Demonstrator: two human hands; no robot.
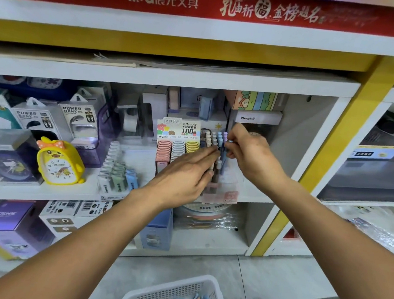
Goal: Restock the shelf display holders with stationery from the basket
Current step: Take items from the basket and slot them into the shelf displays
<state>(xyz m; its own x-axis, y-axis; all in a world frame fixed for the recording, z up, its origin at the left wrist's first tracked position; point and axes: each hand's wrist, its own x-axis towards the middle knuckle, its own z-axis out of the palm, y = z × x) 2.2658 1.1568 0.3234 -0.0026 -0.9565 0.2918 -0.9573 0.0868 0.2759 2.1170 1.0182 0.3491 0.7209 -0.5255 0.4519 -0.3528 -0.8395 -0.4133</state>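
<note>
We face white shelving [173,76] with yellow trim [347,147] and a red printed banner [202,3] across the top. Below is grey tiled floor [263,284]. Well left of the grip stands a yellow duck clock [58,162] beside power bank boxes [76,116].

A yellow duck alarm clock [59,163] stands on the shelf — power bank boxes [59,119] behind it.

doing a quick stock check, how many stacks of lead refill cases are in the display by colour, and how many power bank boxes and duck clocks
pink lead case stacks: 1
grey lead case stacks: 1
yellow lead case stacks: 1
power bank boxes: 2
yellow duck clock: 1
Total: 6
</note>
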